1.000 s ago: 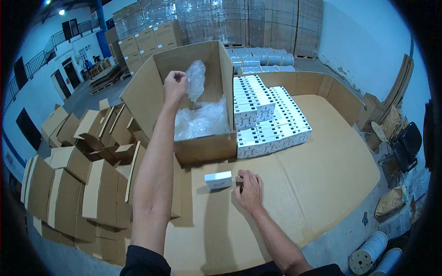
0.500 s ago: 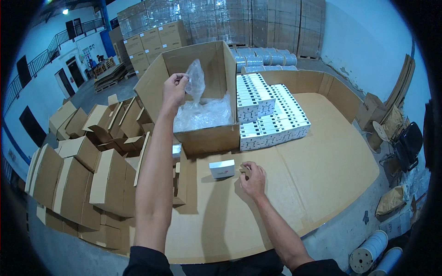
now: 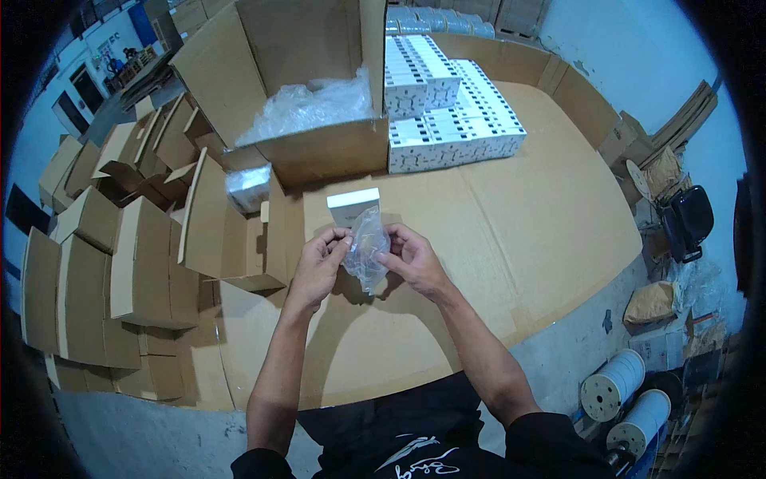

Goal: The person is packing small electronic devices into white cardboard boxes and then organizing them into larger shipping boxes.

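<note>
Between my two hands hangs a clear plastic bag point(image 3: 368, 254), crumpled and thin. My left hand point(image 3: 321, 267) pinches its left edge, and my right hand point(image 3: 413, 260) grips the right edge between thumb and fingers. Just beyond the bag a small white box point(image 3: 353, 206) stands on the cardboard-covered table point(image 3: 511, 231); the bag hides part of its lower right. Farther back, a large open carton point(image 3: 319, 152) holds a heap of clear plastic bags point(image 3: 311, 104). To its right, white boxes with dark markings point(image 3: 455, 140) are stacked in rows.
Left of my hands an open carton point(image 3: 239, 239) holds a plastic-wrapped bundle point(image 3: 249, 188). Several open brown cartons point(image 3: 152, 263) crowd the left side. A raised cardboard wall point(image 3: 582, 104) borders the table's far right. Cable spools point(image 3: 613, 385) and a black chair point(image 3: 688, 223) stand on the floor at right.
My left hand has come back from the large carton with the plastic bag. My right hand has left the small box's side and now holds the bag too. The view has tilted downward.
</note>
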Demonstrator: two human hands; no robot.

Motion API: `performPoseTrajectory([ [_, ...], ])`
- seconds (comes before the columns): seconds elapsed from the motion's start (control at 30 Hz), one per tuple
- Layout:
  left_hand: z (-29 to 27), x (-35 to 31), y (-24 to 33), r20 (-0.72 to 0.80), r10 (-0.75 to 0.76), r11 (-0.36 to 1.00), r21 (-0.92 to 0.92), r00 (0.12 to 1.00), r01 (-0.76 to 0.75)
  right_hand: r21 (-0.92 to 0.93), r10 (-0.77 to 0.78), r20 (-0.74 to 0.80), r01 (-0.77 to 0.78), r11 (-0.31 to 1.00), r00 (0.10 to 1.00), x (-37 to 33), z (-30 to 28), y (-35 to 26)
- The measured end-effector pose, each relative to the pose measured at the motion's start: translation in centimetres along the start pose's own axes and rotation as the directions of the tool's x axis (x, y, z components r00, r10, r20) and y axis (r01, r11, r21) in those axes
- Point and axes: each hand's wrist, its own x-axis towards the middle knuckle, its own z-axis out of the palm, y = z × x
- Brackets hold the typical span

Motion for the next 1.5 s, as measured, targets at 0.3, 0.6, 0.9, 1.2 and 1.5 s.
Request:
performPoseTrajectory([
  [0.3, -1.5, -0.9, -4.2, -0.217, 0.041, 0.999, 0.024, 0.975, -0.037, -0.249, 0.194, -0.053, -0.202, 0.947, 0.979, -0.2, -1.6, 0.5],
  [0.6, 0.2, -1.3, -2.3, 0.084, 0.681, 0.367, 0.821, 0.728, -0.438, -0.265, 0.17, -0.056, -0.178, 0.948, 0.984, -0.4, -0.3, 1.2],
  [0.9, -2.0, -1.1, -3.6, -0.102, 0.155, 0.985, 0.093, 0.983, -0.145, 0.035, 0.302, 0.005, -0.302, 0.953, 0.953, -0.2, -2.0, 0.1],
  [1.2, -1.7, -0.9, -3.3, -0.123, 0.175, 0.982, -0.045, 0.977, -0.182, 0.102, 0.365, 0.029, -0.366, 0.925, 0.93, -0.4, -3.4, -0.5],
  [1.5, -0.9, -1.4, -4.9, -0.373, 0.349, 0.936, 0.097, 0.86, -0.338, 0.253, 0.17, -0.026, -0.158, 0.954, 0.985, -0.4, -2.7, -0.6],
])
